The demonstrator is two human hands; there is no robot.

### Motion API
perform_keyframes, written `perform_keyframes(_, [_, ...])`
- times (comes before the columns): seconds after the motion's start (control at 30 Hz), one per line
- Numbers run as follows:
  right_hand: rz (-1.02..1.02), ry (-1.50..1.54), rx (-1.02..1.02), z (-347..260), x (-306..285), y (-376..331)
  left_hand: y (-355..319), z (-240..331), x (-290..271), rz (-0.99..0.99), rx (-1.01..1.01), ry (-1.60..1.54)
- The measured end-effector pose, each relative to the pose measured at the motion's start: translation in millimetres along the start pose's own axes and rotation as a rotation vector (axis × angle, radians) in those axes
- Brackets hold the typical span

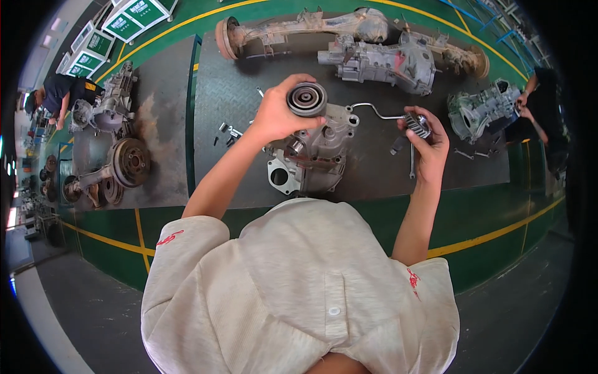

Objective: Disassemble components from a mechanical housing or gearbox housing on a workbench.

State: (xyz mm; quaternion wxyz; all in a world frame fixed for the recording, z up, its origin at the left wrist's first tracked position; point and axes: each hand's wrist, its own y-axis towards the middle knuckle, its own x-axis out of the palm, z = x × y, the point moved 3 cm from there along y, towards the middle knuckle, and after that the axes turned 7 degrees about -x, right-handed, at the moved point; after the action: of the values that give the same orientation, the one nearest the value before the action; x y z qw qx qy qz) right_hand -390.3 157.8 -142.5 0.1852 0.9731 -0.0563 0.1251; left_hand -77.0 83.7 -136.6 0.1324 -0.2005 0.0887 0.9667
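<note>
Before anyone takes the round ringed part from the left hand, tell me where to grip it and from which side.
Grip the round ringed part by its outer rim, coming from the right. The left hand spans it from the left, fingertips on the far edge, thumb on the near, leaving the right edge bare; that curve should suit a wrapping grip.

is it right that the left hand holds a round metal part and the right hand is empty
Not quite: the right hand is not empty. The head view shows it holding a toothed metal gear, while the left hand does hold a round metal part.
</note>
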Motion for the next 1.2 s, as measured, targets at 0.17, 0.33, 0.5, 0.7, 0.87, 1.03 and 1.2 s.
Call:
perform_keyframes(0.17, [0.107, 0.009, 0.059, 9.8, -28.6, -27.0, 1.2, -1.2, 0.5, 0.01, -0.02, 0.02])
perform_keyframes(0.33, [0.157, 0.055, 0.062, 14.6, -40.2, -45.1, 5.1, 4.3, -7.5, -0.007, -0.015, -0.025])
perform_keyframes(0.5, [0.161, 0.07, 0.076, 15.8, -39.3, -50.6, 15.2, 39.2, -44.5, 0.073, 0.081, -0.12])
perform_keyframes(0.7, [0.156, 0.042, 0.079, 15.8, -32.0, -54.2, -0.4, 58.5, -107.3, 0.26, 0.06, -0.39])
perform_keyframes(0.87, [0.149, -0.131, 0.11, 29.3, -20.2, -55.9, -59.4, 55.8, -162.2, 0.534, 0.106, -0.442])
perform_keyframes(1.03, [0.083, -0.258, 0.137, 47.8, 2.5, -57.8, -127.2, 32.0, -184.2, 0.761, 0.024, -0.249])
perform_keyframes(1.2, [0.016, -0.425, 0.094, 61.4, 41.8, -60.3, -182.3, -43.3, -185.3, 0.962, -0.226, 0.027])
